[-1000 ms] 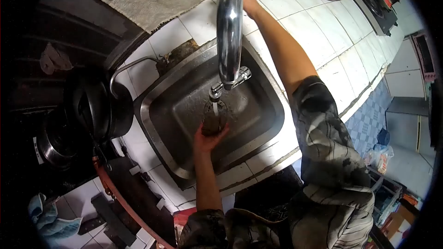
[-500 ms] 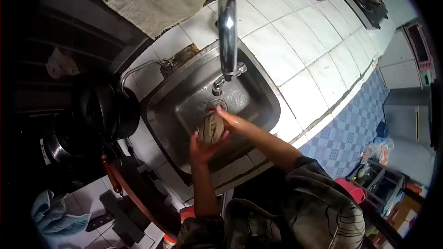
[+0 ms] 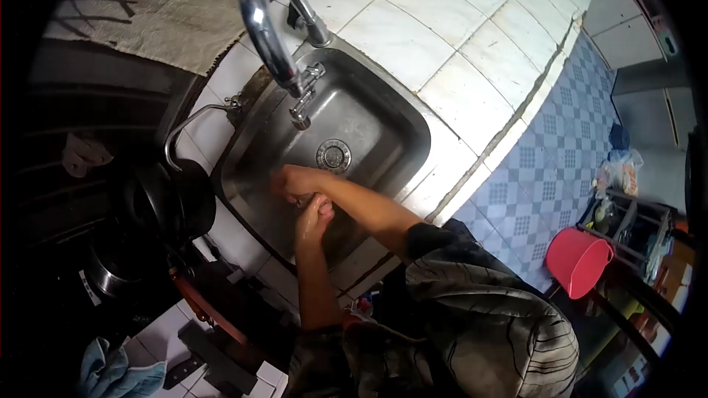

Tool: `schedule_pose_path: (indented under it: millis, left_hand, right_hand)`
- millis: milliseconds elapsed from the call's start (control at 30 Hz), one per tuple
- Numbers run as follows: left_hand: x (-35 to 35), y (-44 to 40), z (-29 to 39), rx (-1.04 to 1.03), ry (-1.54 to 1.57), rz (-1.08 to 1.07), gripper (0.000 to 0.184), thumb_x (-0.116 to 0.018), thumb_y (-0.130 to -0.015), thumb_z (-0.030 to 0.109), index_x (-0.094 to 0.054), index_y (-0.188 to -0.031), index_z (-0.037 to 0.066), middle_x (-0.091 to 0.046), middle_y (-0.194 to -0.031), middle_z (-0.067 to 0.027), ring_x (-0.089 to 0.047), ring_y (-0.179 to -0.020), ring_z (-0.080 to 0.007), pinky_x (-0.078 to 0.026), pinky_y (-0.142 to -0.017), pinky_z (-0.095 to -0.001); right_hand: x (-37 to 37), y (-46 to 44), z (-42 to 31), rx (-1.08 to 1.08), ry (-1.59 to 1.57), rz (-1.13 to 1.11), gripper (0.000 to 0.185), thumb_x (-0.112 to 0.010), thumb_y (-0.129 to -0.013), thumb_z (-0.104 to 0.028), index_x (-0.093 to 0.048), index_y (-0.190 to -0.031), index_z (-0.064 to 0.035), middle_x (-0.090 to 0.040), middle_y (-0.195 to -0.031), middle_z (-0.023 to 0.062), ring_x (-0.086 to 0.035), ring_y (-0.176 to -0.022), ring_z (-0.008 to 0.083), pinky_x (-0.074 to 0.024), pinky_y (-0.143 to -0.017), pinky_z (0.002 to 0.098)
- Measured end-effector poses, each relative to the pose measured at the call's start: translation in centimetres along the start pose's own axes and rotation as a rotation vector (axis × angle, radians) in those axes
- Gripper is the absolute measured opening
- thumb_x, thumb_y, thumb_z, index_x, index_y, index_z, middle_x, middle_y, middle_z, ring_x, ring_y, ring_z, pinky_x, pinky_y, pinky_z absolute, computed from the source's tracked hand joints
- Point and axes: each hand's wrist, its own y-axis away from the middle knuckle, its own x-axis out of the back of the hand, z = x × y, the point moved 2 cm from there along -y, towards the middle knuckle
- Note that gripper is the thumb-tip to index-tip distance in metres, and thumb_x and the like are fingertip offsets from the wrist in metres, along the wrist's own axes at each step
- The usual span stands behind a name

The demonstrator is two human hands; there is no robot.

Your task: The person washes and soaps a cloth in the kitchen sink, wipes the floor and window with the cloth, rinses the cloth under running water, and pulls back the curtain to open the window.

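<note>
Both of my hands are close together over the near left part of the steel sink [image 3: 402, 114]. My right hand [image 3: 301, 181] is closed, its fingers blurred at the left. Just below it, my left hand [image 3: 316, 211] is curled in a fist against it, wet and shiny. The brownish-grey cloth is squeezed between them and almost wholly hidden by the fingers. Beyond the hands, the round drain strainer [image 3: 333, 155] shows in the sink's bottom. A chrome faucet [image 3: 265, 26] arches over the sink, with a swivel spout end [image 3: 304, 99].
White tiled counter [image 3: 413, 29] runs along the right. Black pans [image 3: 166, 195] and a steel pot [image 3: 110, 273] stand at the left. A blue cloth [image 3: 122, 368] lies lower left. A red bucket [image 3: 579, 262] is on the blue patterned floor [image 3: 527, 184].
The cloth was plainly visible between my spread hands; now both hands are closed around it, further left of the drain. The view has shifted, and the drain and red bucket show more fully.
</note>
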Motion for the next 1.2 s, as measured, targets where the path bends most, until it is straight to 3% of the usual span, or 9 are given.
schedule_pose_path:
  millis: [100, 233, 267, 467, 733, 867, 1000, 1100, 1200]
  left_hand:
    - [-1.5, -0.9, 0.6, -0.061, -0.137, 0.177, 0.009, -0.054, -0.083, 0.019, -0.051, -0.087, 0.011, -0.048, -0.071, 0.0025, -0.037, -0.050, -0.0023, -0.030, -0.044, -0.0172]
    - [6.1, -8.9, -1.7, -0.348, -0.523, 0.179, 0.030, -0.051, -0.083, 0.027, -0.047, -0.107, 0.011, -0.052, -0.090, -0.0010, -0.051, -0.075, -0.0120, -0.042, -0.066, -0.0272]
    - [9.4, -11.8, -2.5, -0.448, -0.621, 0.137, 0.039, -0.050, -0.082, 0.030, -0.045, -0.115, 0.011, -0.052, -0.098, -0.0025, -0.053, -0.084, -0.0151, -0.043, -0.074, -0.0311]
    - [4.6, -9.4, -2.1, -0.712, -1.253, 0.357, 0.039, -0.050, -0.081, 0.030, -0.046, -0.114, 0.010, -0.054, -0.097, -0.0029, -0.054, -0.084, -0.0150, -0.044, -0.073, -0.0302]
    - [3.2, -6.5, -1.2, -0.788, -1.504, 0.425, 0.039, -0.050, -0.081, 0.030, -0.046, -0.113, 0.008, -0.057, -0.096, -0.0035, -0.055, -0.085, -0.0150, -0.045, -0.073, -0.0291]
    - [2.0, -5.2, -0.6, -0.790, -1.538, 0.414, 0.040, -0.050, -0.080, 0.030, -0.047, -0.113, 0.007, -0.059, -0.096, -0.0038, -0.056, -0.086, -0.0150, -0.046, -0.072, -0.0285]
    - [0.5, -3.4, 0.6, -0.773, -1.465, 0.404, 0.040, -0.050, -0.080, 0.030, -0.047, -0.112, 0.007, -0.060, -0.095, -0.0040, -0.056, -0.086, -0.0150, -0.046, -0.072, -0.0281]
    - [-0.3, -2.1, 1.3, -0.370, -0.794, 0.299, 0.047, -0.071, -0.066, 0.021, -0.047, -0.102, 0.004, -0.057, -0.090, -0.0063, -0.058, -0.077, -0.0198, -0.050, -0.062, -0.0339]
    - [-1.5, 0.8, 3.0, -0.322, -0.507, 0.308, 0.047, -0.073, -0.064, 0.015, -0.046, -0.101, 0.004, -0.056, -0.091, -0.0077, -0.057, -0.075, -0.0192, -0.051, -0.061, -0.0300]
  right_hand:
    - [-0.3, -1.9, 1.9, -0.069, 0.278, 0.232, 0.019, -0.056, -0.065, -0.009, -0.061, -0.082, -0.0006, -0.061, -0.076, 0.0150, -0.059, -0.069, 0.0250, -0.0469, -0.062, 0.0360]
    - [0.5, -2.2, 3.0, -0.181, 0.598, 0.387, 0.018, -0.054, -0.067, -0.009, -0.063, -0.081, -0.0020, -0.061, -0.086, 0.0175, -0.059, -0.083, 0.0311, -0.0474, -0.070, 0.0390]
    - [0.5, -2.3, 3.1, -0.185, 0.594, 0.391, 0.018, -0.054, -0.067, -0.009, -0.063, -0.081, -0.0020, -0.061, -0.086, 0.0175, -0.059, -0.083, 0.0311, -0.0474, -0.070, 0.0390]
    - [0.5, -1.8, 2.5, -0.347, 0.546, 0.568, 0.020, -0.048, -0.076, -0.008, -0.060, -0.087, 0.0037, -0.059, -0.095, 0.0188, -0.059, -0.086, 0.0319, -0.0478, -0.073, 0.0377]
    - [0.0, -2.7, 4.2, -0.467, 0.267, 0.734, 0.044, -0.022, -0.089, -0.026, -0.054, -0.098, 0.0036, -0.056, -0.099, 0.0232, -0.052, -0.099, 0.0351, -0.0402, -0.085, 0.0413]
    - [0.0, -1.6, 4.5, -0.308, 0.358, 0.821, 0.032, -0.032, -0.085, -0.018, -0.049, -0.101, 0.0025, -0.059, -0.088, 0.0223, -0.058, -0.083, 0.0363, -0.0463, -0.074, 0.0410]
    - [0.8, 1.2, 4.6, -0.212, 0.433, 0.777, 0.045, -0.033, -0.086, -0.036, -0.045, -0.108, 0.0009, -0.053, -0.100, 0.0228, -0.052, -0.091, 0.0389, -0.0422, -0.079, 0.0442]
    - [3.0, 6.2, 0.9, -0.370, 0.641, 0.717, 0.052, -0.034, -0.085, -0.045, -0.047, -0.109, -0.0005, -0.043, -0.115, 0.0212, -0.047, -0.099, 0.0385, -0.0417, -0.079, 0.0453]
    - [4.2, 9.2, -1.7, -0.309, 0.843, 0.715, 0.055, -0.037, -0.082, -0.050, -0.057, -0.094, 0.0002, -0.053, -0.102, 0.0212, -0.052, -0.094, 0.0353, -0.0422, -0.078, 0.0407]
